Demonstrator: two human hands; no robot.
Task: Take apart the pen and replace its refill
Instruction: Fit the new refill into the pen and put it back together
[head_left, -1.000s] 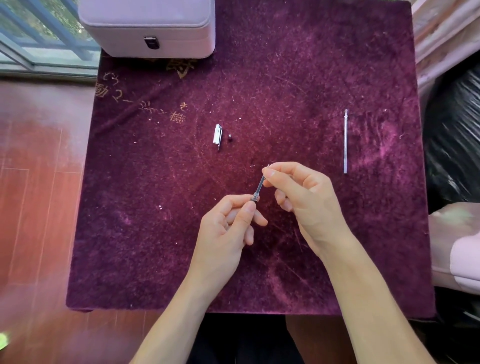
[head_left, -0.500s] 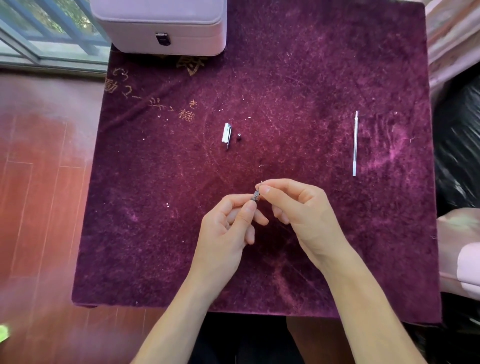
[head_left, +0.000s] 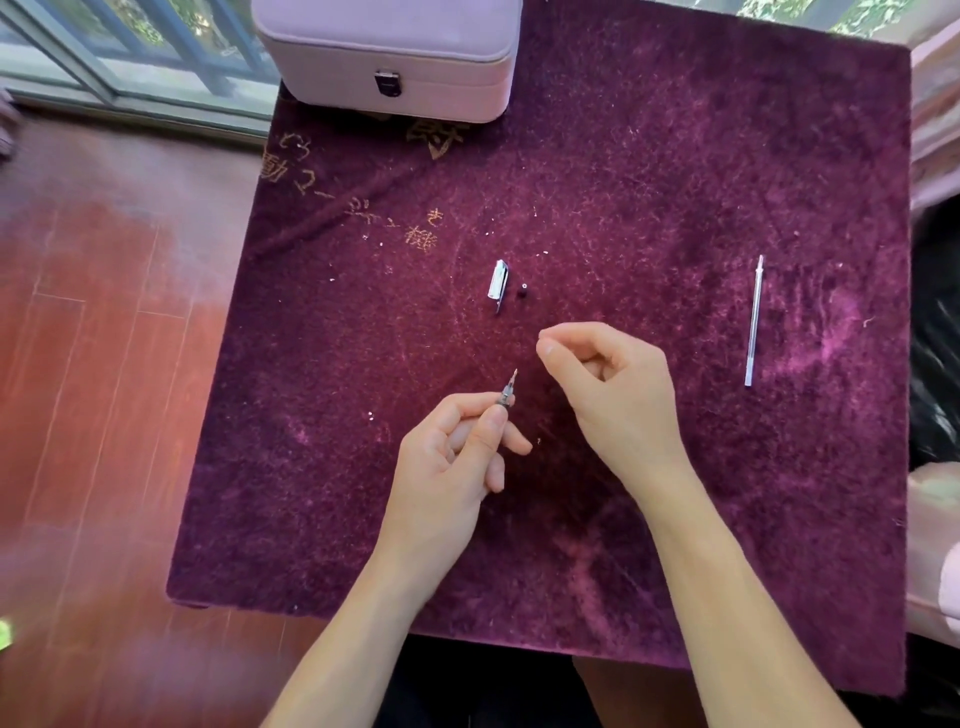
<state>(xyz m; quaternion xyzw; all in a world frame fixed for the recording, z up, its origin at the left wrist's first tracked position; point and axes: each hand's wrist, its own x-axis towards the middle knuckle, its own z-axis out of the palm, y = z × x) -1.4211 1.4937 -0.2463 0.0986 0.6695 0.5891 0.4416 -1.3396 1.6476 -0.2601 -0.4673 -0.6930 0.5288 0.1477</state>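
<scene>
A table (head_left: 675, 156) draped in purple velvet stands on a reddish wood floor (head_left: 93, 364), a pale lilac case (head_left: 389, 47) at its far edge. The right hand (head_left: 618, 395) hovers loosely curled, thumb and forefinger pinched, contents unclear. The left hand (head_left: 452, 462) grips the pen (head_left: 508, 391), tip pointing away. A refill (head_left: 754, 319) lies far right; a clip piece (head_left: 497, 280) and tiny dark part (head_left: 523, 291) rest mid-table.

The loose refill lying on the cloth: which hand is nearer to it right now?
Right. The right hand hovers just left of the refill, not touching it. The left hand is farther left and nearer the person, pinching the pen tip.
</scene>
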